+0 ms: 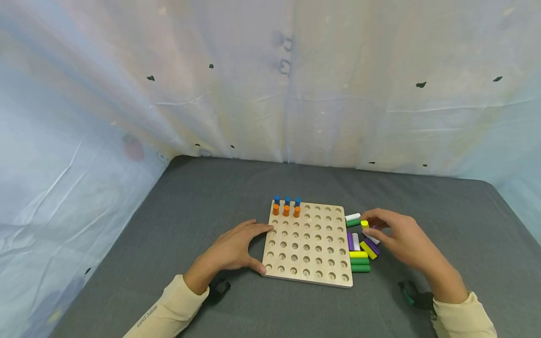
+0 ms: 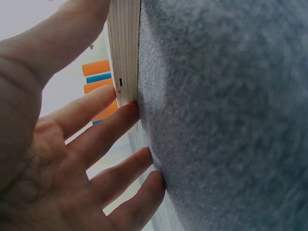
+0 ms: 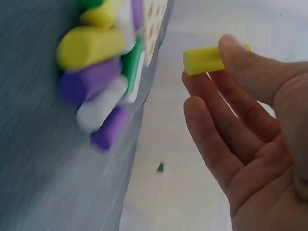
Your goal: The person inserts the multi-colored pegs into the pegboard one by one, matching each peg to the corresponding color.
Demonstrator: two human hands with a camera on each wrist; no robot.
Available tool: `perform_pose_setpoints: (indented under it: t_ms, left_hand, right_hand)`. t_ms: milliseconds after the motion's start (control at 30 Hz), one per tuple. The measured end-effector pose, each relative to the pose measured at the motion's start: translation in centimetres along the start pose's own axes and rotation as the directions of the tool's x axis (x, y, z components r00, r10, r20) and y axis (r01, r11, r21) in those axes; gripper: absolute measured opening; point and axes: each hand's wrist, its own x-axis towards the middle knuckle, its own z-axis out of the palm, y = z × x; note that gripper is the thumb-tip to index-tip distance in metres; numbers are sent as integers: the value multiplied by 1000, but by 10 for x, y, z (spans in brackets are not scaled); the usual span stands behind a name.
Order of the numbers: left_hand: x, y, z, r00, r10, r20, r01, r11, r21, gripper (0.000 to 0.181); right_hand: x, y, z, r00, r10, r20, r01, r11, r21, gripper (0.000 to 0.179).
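Note:
A yellow peg [image 3: 204, 60] is pinched between the thumb and fingers of my right hand [image 1: 399, 237], raised over the loose pegs to the right of the board. My left hand [image 1: 232, 246] rests at the left edge of the wooden pegboard [image 1: 313, 280], its thumb and index fingertip touching that edge and the fingers spread. In the board's far left corner stand three blue pegs [image 1: 287, 201] in the back row, with three orange pegs [image 1: 286, 211] upright in front of them. The other visible holes hold no pegs.
Against the board's right side lie loose green pegs [image 1: 360, 268], yellow pegs [image 1: 358, 254], purple pegs [image 1: 350, 241] and white pegs [image 1: 356, 241]. A grey cloth [image 1: 211, 188] covers the table. Pale sheeting [image 1: 329, 94] hangs behind and at the sides.

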Motion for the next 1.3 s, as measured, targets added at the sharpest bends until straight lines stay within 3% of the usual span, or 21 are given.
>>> perform_pose_setpoints:
  t_ms: [300, 500, 800, 1300]
  left_hand:
    - [-2, -2, -3, 998, 34, 52, -36, 999, 29, 98]
    - [-2, -2, -4, 996, 41, 73, -43, 999, 33, 98]
    - [-2, 0, -4, 998, 5, 59, -7, 999, 33, 97]
    - [-2, 3, -5, 999, -4, 35, 3, 1000, 26, 97]
  right_hand:
    - [30, -32, 14, 996, -91, 16, 90, 994, 65, 26]
    - [48, -53, 26, 992, -117, 42, 110, 984, 141, 26]
    - [73, -79, 46, 987, -144, 73, 123, 963, 240, 24]
    - [91, -96, 66, 982, -162, 97, 123, 938, 323, 24]
